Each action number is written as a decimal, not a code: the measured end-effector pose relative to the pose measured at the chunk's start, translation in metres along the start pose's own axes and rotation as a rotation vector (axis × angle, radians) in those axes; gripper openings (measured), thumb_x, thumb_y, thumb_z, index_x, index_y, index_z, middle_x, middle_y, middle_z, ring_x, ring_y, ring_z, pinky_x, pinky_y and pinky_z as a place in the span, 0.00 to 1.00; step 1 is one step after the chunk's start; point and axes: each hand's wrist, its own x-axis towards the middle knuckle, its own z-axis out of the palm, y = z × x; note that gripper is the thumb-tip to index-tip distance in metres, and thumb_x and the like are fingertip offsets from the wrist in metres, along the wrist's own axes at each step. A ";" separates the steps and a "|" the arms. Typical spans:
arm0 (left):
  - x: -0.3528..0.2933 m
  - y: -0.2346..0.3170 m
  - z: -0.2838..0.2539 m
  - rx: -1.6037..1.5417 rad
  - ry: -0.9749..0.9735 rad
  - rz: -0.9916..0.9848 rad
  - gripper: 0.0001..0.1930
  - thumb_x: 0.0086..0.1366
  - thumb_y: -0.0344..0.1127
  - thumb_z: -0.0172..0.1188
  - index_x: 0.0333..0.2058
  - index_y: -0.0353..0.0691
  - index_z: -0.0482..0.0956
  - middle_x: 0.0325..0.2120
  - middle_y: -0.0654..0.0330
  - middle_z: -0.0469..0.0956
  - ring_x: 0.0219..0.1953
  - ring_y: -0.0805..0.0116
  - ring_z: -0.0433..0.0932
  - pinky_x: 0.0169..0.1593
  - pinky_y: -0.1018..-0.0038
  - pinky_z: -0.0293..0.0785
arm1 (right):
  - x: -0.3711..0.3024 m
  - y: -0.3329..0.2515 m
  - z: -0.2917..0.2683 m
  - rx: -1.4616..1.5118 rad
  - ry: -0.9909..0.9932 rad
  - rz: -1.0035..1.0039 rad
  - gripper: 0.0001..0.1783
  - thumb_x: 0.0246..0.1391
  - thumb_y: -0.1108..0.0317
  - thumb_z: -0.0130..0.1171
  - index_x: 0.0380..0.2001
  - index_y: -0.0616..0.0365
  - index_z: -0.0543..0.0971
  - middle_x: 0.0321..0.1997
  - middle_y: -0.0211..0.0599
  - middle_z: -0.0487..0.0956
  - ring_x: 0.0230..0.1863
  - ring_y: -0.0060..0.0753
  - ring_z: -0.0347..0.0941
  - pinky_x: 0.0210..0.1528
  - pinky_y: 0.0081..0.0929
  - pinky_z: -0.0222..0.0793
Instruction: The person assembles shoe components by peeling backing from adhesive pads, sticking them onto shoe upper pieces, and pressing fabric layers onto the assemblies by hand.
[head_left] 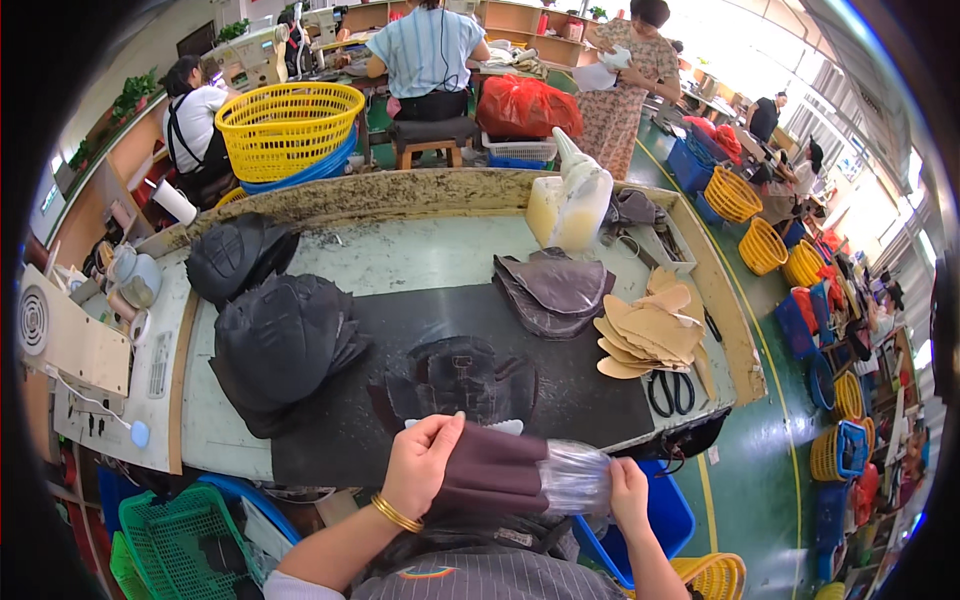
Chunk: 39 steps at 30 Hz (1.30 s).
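At the near edge of the bench (pixel 430 245) hangs a dark brown piece (pixel 495 470); the left hand (pixel 425 466), thumb uppermost, is closed on one end; the right hand (pixel 630 490) grips bunched clear plastic (pixel 576 478) at the other; dark stitched pieces (pixel 460 380) lie just beyond.

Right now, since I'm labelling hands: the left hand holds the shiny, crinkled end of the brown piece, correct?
No, not the left hand: the head view shows the right hand holding the shiny, crinkled end of the brown piece.
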 end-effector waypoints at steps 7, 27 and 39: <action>0.010 0.039 0.030 0.800 -0.306 0.656 0.06 0.58 0.34 0.60 0.32 0.40 0.81 0.25 0.58 0.80 0.23 0.67 0.79 0.26 0.80 0.72 | -0.022 -0.046 -0.056 -0.463 -0.194 -0.012 0.22 0.58 0.51 0.47 0.36 0.61 0.77 0.37 0.45 0.78 0.36 0.47 0.75 0.39 0.41 0.69; -0.014 -0.017 -0.013 -1.014 -0.449 -0.405 0.28 0.69 0.53 0.35 0.56 0.35 0.61 0.54 0.55 0.68 0.58 0.62 0.64 0.62 0.61 0.56 | 0.033 -0.165 0.043 1.623 -0.878 0.803 0.23 0.63 0.57 0.37 0.57 0.54 0.63 0.59 0.40 0.66 0.60 0.41 0.63 0.62 0.43 0.56; -0.003 -0.016 -0.023 -0.423 0.198 -0.047 0.04 0.62 0.26 0.56 0.36 0.36 0.72 0.32 0.64 0.76 0.34 0.79 0.74 0.39 0.81 0.71 | 0.043 -0.136 0.050 0.888 -0.495 0.715 0.10 0.57 0.72 0.51 0.39 0.66 0.75 0.37 0.39 0.79 0.37 0.28 0.76 0.42 0.23 0.73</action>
